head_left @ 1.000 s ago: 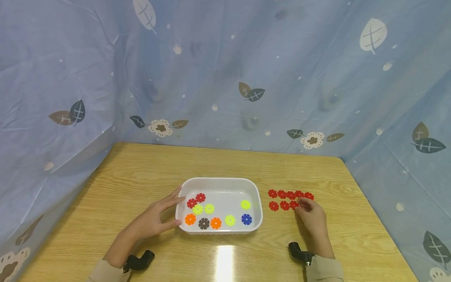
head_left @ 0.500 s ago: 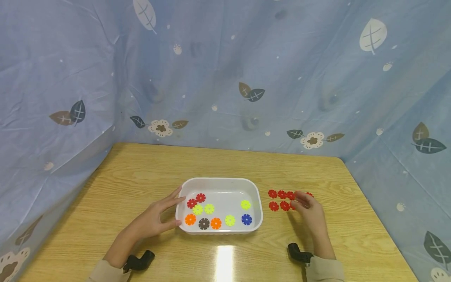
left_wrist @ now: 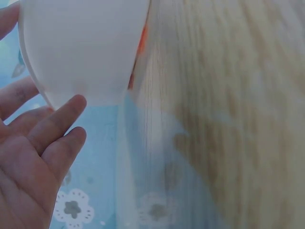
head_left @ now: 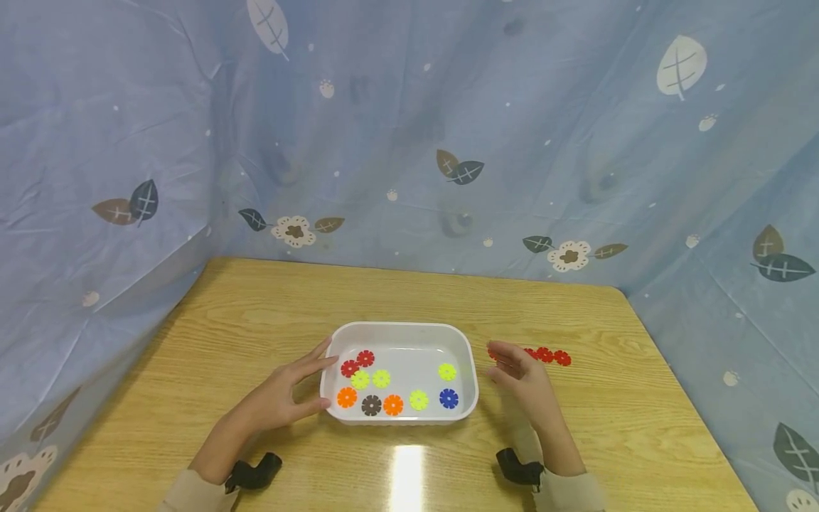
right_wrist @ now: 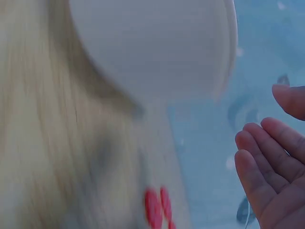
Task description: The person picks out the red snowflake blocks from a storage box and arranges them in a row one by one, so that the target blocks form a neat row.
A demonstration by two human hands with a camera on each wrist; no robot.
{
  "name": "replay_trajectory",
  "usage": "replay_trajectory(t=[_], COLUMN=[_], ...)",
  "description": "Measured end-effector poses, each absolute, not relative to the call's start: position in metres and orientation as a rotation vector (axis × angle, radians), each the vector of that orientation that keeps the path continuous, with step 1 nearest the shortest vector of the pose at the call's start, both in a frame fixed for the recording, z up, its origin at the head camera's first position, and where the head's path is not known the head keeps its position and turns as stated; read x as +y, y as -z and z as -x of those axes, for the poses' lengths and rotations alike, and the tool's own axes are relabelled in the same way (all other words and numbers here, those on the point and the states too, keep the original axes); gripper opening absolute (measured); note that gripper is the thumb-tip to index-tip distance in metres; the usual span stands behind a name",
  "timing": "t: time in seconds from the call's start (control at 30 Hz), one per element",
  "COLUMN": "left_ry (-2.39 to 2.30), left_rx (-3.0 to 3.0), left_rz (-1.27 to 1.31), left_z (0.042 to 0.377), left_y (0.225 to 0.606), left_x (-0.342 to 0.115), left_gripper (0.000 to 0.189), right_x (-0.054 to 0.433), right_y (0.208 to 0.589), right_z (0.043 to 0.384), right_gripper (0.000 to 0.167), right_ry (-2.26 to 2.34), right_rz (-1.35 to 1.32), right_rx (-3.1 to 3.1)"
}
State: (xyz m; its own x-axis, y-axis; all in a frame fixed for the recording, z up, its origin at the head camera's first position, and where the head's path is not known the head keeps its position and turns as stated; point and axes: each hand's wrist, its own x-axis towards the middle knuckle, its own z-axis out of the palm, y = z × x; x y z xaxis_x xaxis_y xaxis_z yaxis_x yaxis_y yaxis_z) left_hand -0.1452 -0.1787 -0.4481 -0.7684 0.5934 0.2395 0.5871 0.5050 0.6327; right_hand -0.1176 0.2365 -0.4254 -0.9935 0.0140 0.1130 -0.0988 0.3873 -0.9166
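My left hand (head_left: 284, 391) rests its spread, fairly straight fingers against the left end of a white plastic tray (head_left: 470, 355). In the left wrist view the fingertips (left_wrist: 74, 106) lie at the tray's outer wall. My right hand (head_left: 527, 384) hovers right of the tray, fingers loosely extended. In the right wrist view its thumb stands apart from the fingers (right_wrist: 248, 164), with nothing seen between them. Red notched snowflake discs (head_left: 544, 354) lie in a row behind that hand, partly covered by it. The spot where a front row lay is hidden under the hand.
The tray holds two red discs, several yellow ones (head_left: 381, 378), two orange ones (head_left: 393, 405), a brown one (head_left: 371, 405) and a blue one (head_left: 449, 398). The wooden table (head_left: 269, 299) is enclosed by blue leaf-print cloth (head_left: 397, 142). Black wrist mounts (head_left: 518, 469) sit below both hands.
My right hand has moved left along the red discs toward the tray, uncovering the right end of the back row. The left hand stays in place at the tray.
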Motion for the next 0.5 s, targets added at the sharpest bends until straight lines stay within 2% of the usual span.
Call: replay_trajectory(t=[0.27, 0.5], left_ry=[-1.142, -1.130], left_rx=[2.716, 2.718], left_rz=[-1.077, -1.082], left_z=[0.146, 0.146], left_y=[0.448, 0.448], left_x=[-0.179, -0.179], left_gripper=[0.063, 0.064], right_x=[0.194, 0.151], right_y=[0.416, 0.410], right_z=[0.116, 0.129], right_gripper=[0.041, 0.040], right_ry=[-1.775, -1.817], right_rz=[-0.290, -0.393], right_rx=[-2.476, -2.500])
